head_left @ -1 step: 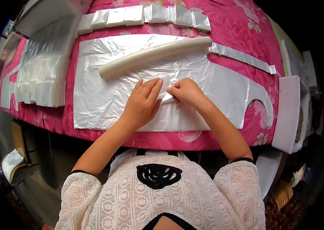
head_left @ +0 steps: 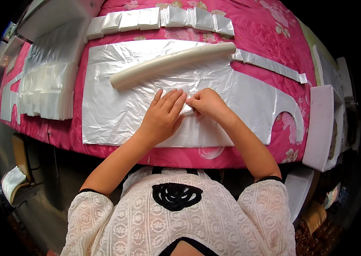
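white, thin plastic film seems to make up the small folded packet [head_left: 187,110] between your hands, near the centre of the frame, on top of the wide silvery-white plastic apron sheet [head_left: 112,106]. your left grip [head_left: 162,112] is unclosed: the bare hand lies nearly flat, fingers stretched over the packet's left part. your right grip [head_left: 208,103] is closed, thumb and bent fingers pinching the packet's right edge; the fingers underneath are hidden.

expect the packet to be very light, soft and slippery, with layers that could slide apart or spring open if let go. the creased edge should give the surest hold; a flat palm suits the middle, and hard tugging might stretch or tear the film.

just above your hands lies the long cream rigid tube [head_left: 172,64], likely the stiffest and heaviest piece here, best held around its middle. along the top of the frame runs the row of square silvery folded packs [head_left: 149,18], on pink flowered cloth [head_left: 270,47].
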The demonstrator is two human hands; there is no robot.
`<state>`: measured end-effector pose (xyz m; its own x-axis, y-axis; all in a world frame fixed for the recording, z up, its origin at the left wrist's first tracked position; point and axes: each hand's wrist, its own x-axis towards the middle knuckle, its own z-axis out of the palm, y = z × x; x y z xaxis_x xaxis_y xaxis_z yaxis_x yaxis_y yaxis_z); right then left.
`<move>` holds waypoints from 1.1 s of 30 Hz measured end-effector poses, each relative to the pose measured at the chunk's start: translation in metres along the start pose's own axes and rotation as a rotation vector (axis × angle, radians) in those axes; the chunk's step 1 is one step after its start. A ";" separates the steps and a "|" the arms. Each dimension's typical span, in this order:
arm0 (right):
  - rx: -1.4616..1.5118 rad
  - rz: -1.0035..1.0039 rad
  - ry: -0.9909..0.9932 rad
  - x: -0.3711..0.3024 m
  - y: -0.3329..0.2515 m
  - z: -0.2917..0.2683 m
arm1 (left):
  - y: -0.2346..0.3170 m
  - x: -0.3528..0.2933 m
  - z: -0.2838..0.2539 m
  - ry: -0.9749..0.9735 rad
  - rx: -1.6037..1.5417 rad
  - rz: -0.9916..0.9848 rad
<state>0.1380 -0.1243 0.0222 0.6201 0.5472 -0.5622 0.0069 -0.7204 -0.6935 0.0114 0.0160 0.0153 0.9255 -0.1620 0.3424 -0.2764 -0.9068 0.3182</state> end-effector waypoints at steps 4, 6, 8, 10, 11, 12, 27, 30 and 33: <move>-0.049 -0.011 0.001 0.001 -0.002 -0.002 | 0.008 0.009 0.017 -0.138 0.027 -0.110; -0.046 -0.025 0.005 0.001 0.000 0.001 | 0.004 0.004 0.026 -0.214 0.082 -0.134; -0.025 -0.029 0.016 -0.004 -0.003 0.001 | 0.003 0.004 0.027 -0.247 0.038 -0.144; -0.031 -0.047 0.040 -0.005 0.000 0.003 | 0.003 0.003 0.028 -0.268 0.043 -0.137; -0.054 -0.048 0.070 -0.008 -0.001 0.003 | 0.003 0.004 0.027 -0.272 0.041 -0.137; -0.096 -0.077 0.103 -0.010 -0.001 0.005 | 0.003 0.003 0.028 -0.277 0.041 -0.140; -0.610 -0.858 0.460 -0.008 -0.007 0.029 | 0.008 -0.031 -0.012 0.136 -0.390 -0.255; -0.633 -0.829 0.385 0.005 -0.003 0.055 | 0.010 -0.076 -0.031 -0.124 -0.871 -0.674; -0.583 -0.724 0.227 -0.004 -0.010 0.090 | 0.013 -0.125 -0.045 -0.319 -1.316 -1.180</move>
<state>0.0650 -0.0815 -0.0087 0.4493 0.8915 0.0586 0.7998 -0.3721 -0.4710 -0.1190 0.0422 0.0164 0.7314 0.0695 -0.6784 0.6432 0.2603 0.7201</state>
